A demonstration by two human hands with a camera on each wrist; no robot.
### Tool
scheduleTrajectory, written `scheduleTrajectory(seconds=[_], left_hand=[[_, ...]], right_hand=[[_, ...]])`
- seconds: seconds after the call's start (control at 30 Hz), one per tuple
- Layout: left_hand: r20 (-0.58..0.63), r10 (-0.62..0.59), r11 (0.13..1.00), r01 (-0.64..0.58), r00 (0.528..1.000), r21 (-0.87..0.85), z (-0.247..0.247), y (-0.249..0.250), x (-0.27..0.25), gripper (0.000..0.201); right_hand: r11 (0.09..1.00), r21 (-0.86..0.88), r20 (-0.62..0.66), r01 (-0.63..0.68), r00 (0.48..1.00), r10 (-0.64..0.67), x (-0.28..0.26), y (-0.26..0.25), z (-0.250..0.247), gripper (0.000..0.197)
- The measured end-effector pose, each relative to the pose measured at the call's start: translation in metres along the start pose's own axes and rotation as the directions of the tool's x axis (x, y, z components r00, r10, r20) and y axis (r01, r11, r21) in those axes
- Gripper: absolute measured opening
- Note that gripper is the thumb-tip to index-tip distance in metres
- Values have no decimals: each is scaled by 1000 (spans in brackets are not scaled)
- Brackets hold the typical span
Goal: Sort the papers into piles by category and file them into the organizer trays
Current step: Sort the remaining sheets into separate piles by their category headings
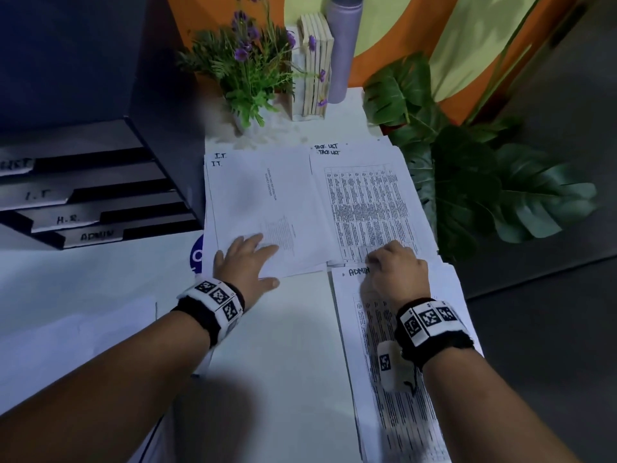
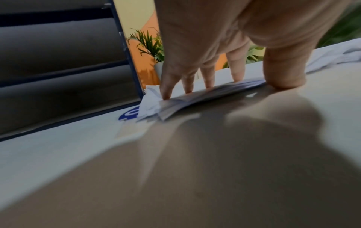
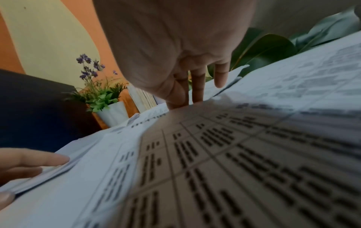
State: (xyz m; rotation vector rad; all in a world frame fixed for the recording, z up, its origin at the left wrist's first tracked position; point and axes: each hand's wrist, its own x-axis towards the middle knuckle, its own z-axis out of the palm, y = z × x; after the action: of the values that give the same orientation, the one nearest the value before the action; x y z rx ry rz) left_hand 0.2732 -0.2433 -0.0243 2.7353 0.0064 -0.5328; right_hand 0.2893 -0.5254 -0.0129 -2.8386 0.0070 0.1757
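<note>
Three paper piles lie on the white table (image 1: pixel 283 345). The pile marked I.T. (image 1: pixel 260 195) is in the middle, the TASK LIST pile (image 1: pixel 367 202) to its right, and the ADMIN pile (image 1: pixel 400 396) nearer me on the right. My left hand (image 1: pixel 247 262) rests flat on the near edge of the I.T. pile (image 2: pixel 195 98), fingers (image 2: pixel 166 86) straight and spread, thumb on the table. My right hand (image 1: pixel 394 265) is arched over the top of the ADMIN pile (image 3: pixel 215 154), fingertips (image 3: pixel 197 92) down where it meets the TASK LIST pile. The dark organizer (image 1: pixel 100 195) stands at the left, its trays labelled I.T, H.R. and ADMIN.
A pot of purple flowers (image 1: pixel 247 68), upright books (image 1: pixel 315 68) and a lilac bottle (image 1: pixel 344 45) stand at the back. A big-leaved plant (image 1: pixel 467 182) is past the table's right edge. A loose white sheet (image 1: pixel 76 329) lies near left.
</note>
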Motion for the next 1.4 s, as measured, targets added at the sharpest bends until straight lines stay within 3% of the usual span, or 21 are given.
scheduleTrajectory(seconds=[0.17, 0.37, 0.63, 0.87, 0.97, 1.03, 1.1, 1.17, 1.27, 1.33, 1.4], left_hand=[[4, -16, 999, 16, 1000, -47, -8, 0, 6, 65], [-88, 30, 987, -43, 996, -152, -16, 6, -19, 64], [-189, 16, 913, -92, 982, -398, -52, -16, -118, 55], [-210, -223, 877, 103, 952, -469, -63, -94, -221, 50], [-213, -384, 842, 247, 898, -479, -54, -146, -249, 52], [-208, -510, 796, 366, 835, -482, -42, -185, -263, 56], [-190, -644, 733, 526, 741, -431, -31, -218, -275, 64], [-154, -771, 615, 661, 618, -429, -23, -244, -289, 73], [-37, -879, 417, 730, 475, -541, -11, -272, -308, 87], [51, -893, 322, 715, 447, -620, -2, -285, -317, 91], [118, -867, 299, 695, 484, -654, 6, -288, -322, 88]], right_hand=[[999, 44, 3, -24, 1000, 24, 1, -5, 2, 15], [989, 136, -65, 63, 996, -54, -20, -27, -4, 39], [937, 334, -25, 100, 995, -97, -60, -87, 0, 36], [902, 407, 131, 147, 967, -217, -122, -155, 2, 32], [885, 423, 202, 197, 931, -303, -149, -185, 11, 28], [872, 440, 248, 214, 904, -347, -164, -206, 21, 27], [857, 467, 278, 219, 884, -377, -179, -228, 30, 26], [838, 488, 284, 243, 864, -416, -194, -247, 39, 24], [828, 483, 285, 287, 842, -458, -213, -265, 55, 15], [874, 400, 325, 276, 849, -417, -224, -270, 71, 15], [934, 250, 434, 255, 833, -344, -234, -272, 86, 32]])
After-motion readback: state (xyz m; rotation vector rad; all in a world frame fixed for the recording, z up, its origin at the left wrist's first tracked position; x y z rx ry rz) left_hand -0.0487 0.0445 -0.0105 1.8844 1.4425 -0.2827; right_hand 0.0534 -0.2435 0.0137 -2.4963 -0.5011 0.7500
